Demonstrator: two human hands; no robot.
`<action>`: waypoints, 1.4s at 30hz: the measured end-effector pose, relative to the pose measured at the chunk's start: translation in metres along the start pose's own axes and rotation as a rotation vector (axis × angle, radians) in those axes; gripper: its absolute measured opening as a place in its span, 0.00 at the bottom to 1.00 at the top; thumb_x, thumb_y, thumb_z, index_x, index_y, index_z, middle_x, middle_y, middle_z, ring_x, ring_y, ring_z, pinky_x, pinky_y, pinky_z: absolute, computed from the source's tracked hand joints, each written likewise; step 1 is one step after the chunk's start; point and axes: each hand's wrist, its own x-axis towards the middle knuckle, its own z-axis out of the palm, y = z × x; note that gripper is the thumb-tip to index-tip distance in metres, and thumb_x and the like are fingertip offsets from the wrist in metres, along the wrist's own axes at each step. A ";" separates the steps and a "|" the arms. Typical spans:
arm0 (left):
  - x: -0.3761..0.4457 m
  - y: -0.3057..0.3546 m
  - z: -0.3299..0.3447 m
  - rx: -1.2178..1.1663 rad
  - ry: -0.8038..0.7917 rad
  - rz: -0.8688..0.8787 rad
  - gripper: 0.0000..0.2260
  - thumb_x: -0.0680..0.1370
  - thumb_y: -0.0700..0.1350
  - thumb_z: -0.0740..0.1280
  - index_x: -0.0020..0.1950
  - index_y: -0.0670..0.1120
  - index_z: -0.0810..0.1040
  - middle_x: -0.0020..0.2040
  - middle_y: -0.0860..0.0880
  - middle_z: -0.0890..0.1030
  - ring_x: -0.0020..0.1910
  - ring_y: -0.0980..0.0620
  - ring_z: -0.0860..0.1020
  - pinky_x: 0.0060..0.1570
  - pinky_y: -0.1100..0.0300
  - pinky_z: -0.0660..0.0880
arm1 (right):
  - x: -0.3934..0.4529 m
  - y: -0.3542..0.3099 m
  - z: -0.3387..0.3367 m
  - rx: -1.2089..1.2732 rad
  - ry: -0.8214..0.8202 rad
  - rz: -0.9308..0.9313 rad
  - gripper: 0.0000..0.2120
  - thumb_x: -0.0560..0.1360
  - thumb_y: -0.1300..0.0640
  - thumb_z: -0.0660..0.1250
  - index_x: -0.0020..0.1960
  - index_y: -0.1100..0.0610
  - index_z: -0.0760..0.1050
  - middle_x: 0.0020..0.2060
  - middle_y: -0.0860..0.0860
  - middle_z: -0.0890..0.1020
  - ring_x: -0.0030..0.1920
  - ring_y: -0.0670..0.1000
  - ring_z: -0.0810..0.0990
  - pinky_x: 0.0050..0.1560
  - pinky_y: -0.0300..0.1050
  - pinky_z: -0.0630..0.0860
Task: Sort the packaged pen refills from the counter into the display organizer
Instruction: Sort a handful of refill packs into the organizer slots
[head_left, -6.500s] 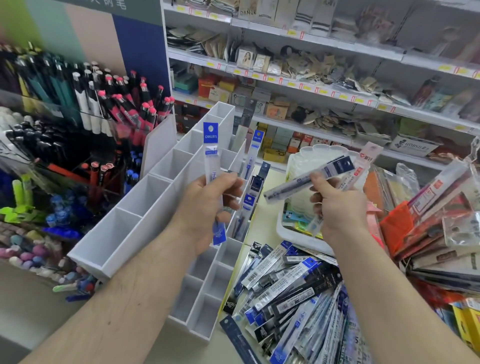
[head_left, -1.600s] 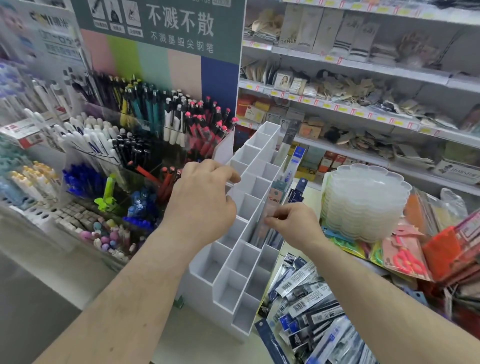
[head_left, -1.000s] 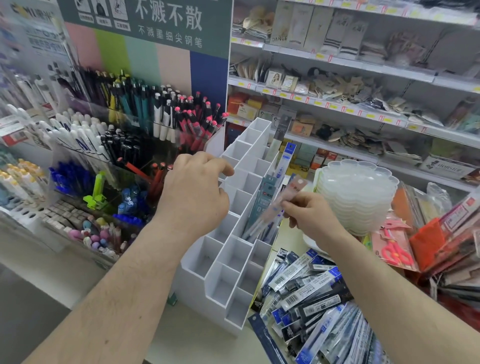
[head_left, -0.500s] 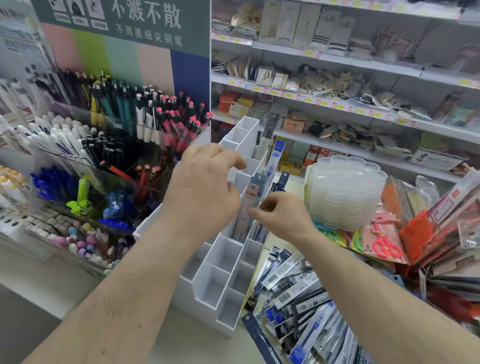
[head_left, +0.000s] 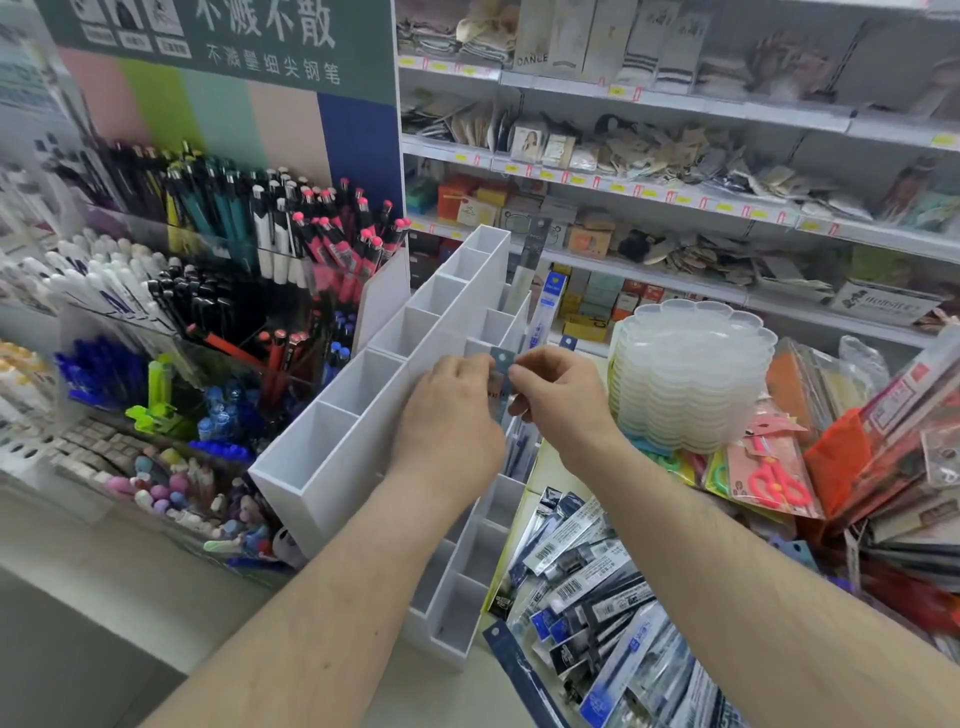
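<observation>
While a big heap of packaged refills (head_left: 597, 587) lies loose on the counter (head_left: 441, 696) at the lower right, the head view shows only a few packs standing in the white display organizer (head_left: 395, 358), all in its right-hand column; the wide left-hand compartments and the small near ones look bare. By that reckoning the sorting is in its early part, with most of the stock yet to be filed.

Both hands meet over a middle cell of the right column. The right hand (head_left: 561, 400) pinches the grey-blue header of one refill pack (head_left: 502, 364) between thumb and forefinger, and the left hand (head_left: 449, 410) has its curled fingertips at the same pack from the other side. Whether the left hand truly grips it or only steadies it I cannot tell, since its own knuckles hide the contact. The pack stands upright, its lower end seemingly down among the packs already slotted there.

Half a second ago the left hand rested on the organizer's divider apart from the right; now it has closed in on the pack. A second ago the right hand carried the pack tilted above the cells.
</observation>
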 end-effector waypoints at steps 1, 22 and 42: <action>0.003 0.000 0.004 0.015 0.005 -0.019 0.18 0.76 0.42 0.67 0.65 0.46 0.72 0.62 0.45 0.76 0.61 0.44 0.73 0.60 0.55 0.67 | -0.003 0.001 0.002 0.032 -0.039 0.007 0.10 0.77 0.68 0.66 0.40 0.56 0.77 0.31 0.52 0.80 0.27 0.47 0.77 0.29 0.39 0.73; -0.005 -0.003 -0.002 -0.042 0.115 -0.105 0.24 0.73 0.44 0.72 0.67 0.46 0.69 0.57 0.46 0.80 0.58 0.46 0.77 0.54 0.57 0.69 | -0.012 0.028 0.012 -0.466 -0.127 -0.150 0.08 0.73 0.63 0.68 0.46 0.53 0.85 0.32 0.40 0.79 0.34 0.38 0.75 0.41 0.39 0.73; -0.001 0.002 0.009 -0.048 0.114 -0.011 0.23 0.74 0.44 0.71 0.68 0.46 0.70 0.63 0.47 0.73 0.61 0.48 0.72 0.60 0.59 0.66 | -0.027 0.035 -0.042 -0.396 0.029 0.111 0.07 0.74 0.60 0.69 0.44 0.47 0.79 0.41 0.47 0.84 0.44 0.51 0.84 0.46 0.46 0.80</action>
